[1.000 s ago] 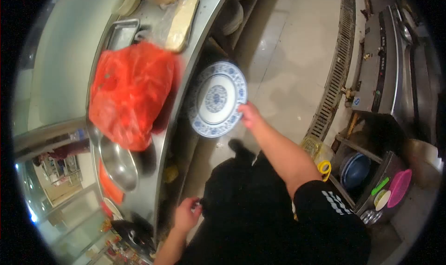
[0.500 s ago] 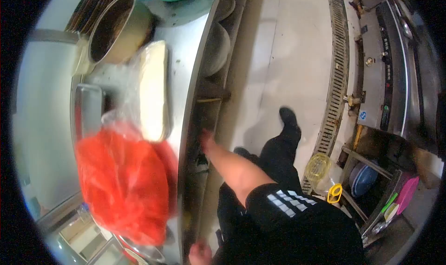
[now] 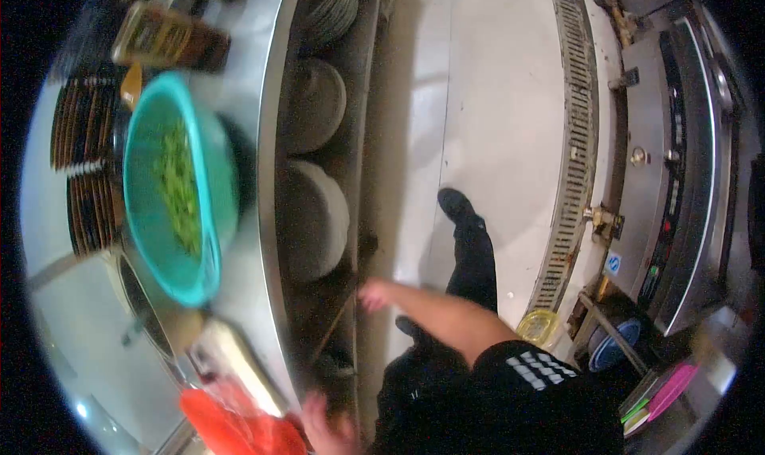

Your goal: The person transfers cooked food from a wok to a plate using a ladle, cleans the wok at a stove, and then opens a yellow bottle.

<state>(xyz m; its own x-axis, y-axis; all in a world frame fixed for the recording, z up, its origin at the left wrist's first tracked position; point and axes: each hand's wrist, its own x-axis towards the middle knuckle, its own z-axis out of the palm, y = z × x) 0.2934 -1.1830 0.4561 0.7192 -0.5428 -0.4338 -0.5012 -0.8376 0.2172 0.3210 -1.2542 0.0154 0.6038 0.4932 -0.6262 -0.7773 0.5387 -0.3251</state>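
Note:
My right hand [image 3: 374,295] hangs beside the shelf under the steel counter. Its fingers are loosely bent, with nothing visible in them. Lower down, my left hand [image 3: 325,425] is near the counter edge; it is blurred, but its fingers look apart and no object shows in it. Close to it on the counter lie a red plastic bag [image 3: 239,429] and a pale rectangular block [image 3: 243,367] in clear wrap. Farther along stands a teal basin [image 3: 209,244] holding chopped green vegetables [image 3: 179,188].
Large bowls [image 3: 331,216] and stacked plates [image 3: 333,13] sit on the shelf below the steel counter [image 3: 247,96]. A pot [image 3: 131,296] stands behind the basin. Across the tiled floor [image 3: 502,136] run a drain grate [image 3: 575,136] and a stove [image 3: 649,160]. A yellow basket [image 3: 538,327] is low right.
My view has moved forward along the counter. The teal basin has come fully into view, while the red bag and pale block have shifted toward the bottom. My legs have changed position.

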